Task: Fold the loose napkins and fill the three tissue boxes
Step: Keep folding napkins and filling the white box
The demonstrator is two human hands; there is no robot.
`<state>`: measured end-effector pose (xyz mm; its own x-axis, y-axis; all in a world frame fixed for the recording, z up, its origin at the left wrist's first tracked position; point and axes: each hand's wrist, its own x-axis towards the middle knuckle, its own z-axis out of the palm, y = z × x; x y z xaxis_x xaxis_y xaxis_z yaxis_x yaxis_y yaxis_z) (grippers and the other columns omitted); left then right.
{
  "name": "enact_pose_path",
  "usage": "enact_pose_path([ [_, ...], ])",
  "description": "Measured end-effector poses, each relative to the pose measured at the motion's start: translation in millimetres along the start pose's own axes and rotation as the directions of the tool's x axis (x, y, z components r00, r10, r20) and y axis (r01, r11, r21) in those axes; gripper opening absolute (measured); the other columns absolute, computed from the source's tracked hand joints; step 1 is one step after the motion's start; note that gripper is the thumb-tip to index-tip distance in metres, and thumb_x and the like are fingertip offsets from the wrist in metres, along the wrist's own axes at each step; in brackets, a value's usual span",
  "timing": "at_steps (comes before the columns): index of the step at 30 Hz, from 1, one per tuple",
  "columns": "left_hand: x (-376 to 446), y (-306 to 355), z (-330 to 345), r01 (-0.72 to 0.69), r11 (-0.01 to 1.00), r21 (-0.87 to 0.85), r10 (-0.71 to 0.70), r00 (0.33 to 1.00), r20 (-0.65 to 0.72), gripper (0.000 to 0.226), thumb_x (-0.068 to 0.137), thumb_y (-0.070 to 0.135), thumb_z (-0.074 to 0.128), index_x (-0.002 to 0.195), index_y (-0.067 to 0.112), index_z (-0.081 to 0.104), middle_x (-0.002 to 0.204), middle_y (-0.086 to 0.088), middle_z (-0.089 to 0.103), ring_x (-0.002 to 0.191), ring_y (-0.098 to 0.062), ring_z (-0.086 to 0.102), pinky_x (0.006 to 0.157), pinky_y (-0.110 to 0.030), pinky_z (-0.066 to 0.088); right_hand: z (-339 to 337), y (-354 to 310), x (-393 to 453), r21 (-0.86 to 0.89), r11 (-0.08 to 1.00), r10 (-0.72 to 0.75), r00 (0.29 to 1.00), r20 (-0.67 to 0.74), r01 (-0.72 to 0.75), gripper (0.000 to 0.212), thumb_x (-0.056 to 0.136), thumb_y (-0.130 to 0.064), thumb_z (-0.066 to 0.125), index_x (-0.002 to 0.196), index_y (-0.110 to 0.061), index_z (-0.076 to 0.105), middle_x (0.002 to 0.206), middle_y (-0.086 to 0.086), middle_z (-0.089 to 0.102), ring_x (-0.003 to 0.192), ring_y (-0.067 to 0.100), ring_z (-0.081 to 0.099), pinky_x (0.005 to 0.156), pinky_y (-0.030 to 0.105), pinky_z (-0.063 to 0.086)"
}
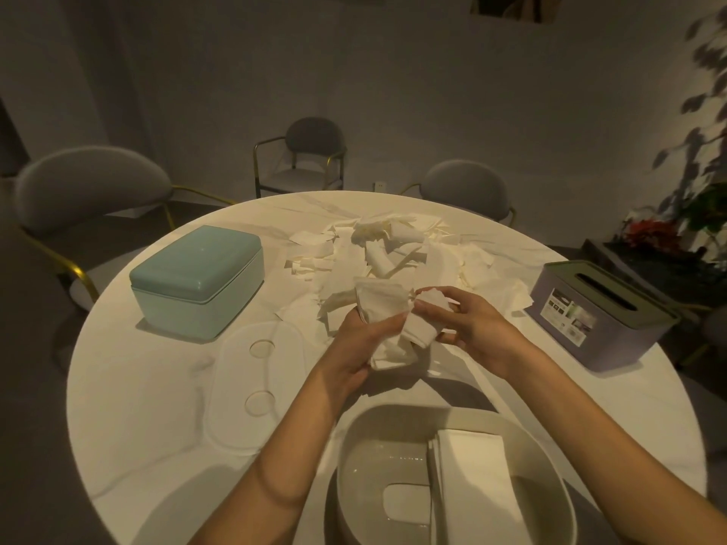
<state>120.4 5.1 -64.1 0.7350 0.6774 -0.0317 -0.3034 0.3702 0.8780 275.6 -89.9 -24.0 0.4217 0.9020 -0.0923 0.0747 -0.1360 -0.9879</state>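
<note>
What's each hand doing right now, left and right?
Left hand: gripping a bunch of napkins above the table.
Right hand: pinching a crumpled end of the same bunch between thumb and fingers.

label on purple tissue box [602, 314], print too blurred to read

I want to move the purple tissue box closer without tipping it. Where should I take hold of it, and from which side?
Probably grip the purple tissue box across its two long side walls, coming down from above. It stands upright near the table edge on the right. The top is flat with only a narrow slot, offering little grip, while the straight parallel sides suit a spanning hold.
</note>
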Motion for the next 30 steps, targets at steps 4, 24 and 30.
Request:
enact_pose_path([
  [4,3,1,-4,-0.092,0.993,0.075,0.091,0.996,0.018,0.038,0.092,0.002,0.072,0.129,0.004,0.065,0.119,-0.015,0.075,0.112,-0.03,0.072,0.091,-0.038,0.059,-1,0,-5,0.208,0.964,0.153,0.985,0.076,-0.165,0.058,0.082,-0.045,0.075,0.128,-0.011,0.066,0.123,0.01,0.072,0.114,0.029,0.068,0.087,0.036,0.058],
  [24,2,9,-10,0.253,0.966,-0.045,-0.246,0.961,0.13,0.063,0.102,0.065,0.041,0.138,0.018,0.063,0.118,-0.015,0.071,0.102,-0.029,0.072,0.083,-0.043,0.061,-2,-38,-10,-0.3,0.946,-0.045,0.969,0.244,0.119,0.046,0.074,-0.05,0.073,0.112,-0.024,0.075,0.111,-0.008,0.074,0.101,0.017,0.07,0.092,0.028,0.058],
  [30,0,9,-9,0.33,0.923,-0.197,-0.275,0.925,0.262,0.07,0.093,0.069,0.052,0.128,0.012,0.07,0.108,-0.019,0.068,0.093,-0.034,0.068,0.084,-0.047,0.059,17,-18,17,-0.57,0.79,-0.257,0.966,0.023,0.224,0.023,0.084,-0.038,0.079,0.103,-0.025,0.076,0.096,-0.01,0.074,0.08,0.009,0.071,0.071,0.019,0.06],
])
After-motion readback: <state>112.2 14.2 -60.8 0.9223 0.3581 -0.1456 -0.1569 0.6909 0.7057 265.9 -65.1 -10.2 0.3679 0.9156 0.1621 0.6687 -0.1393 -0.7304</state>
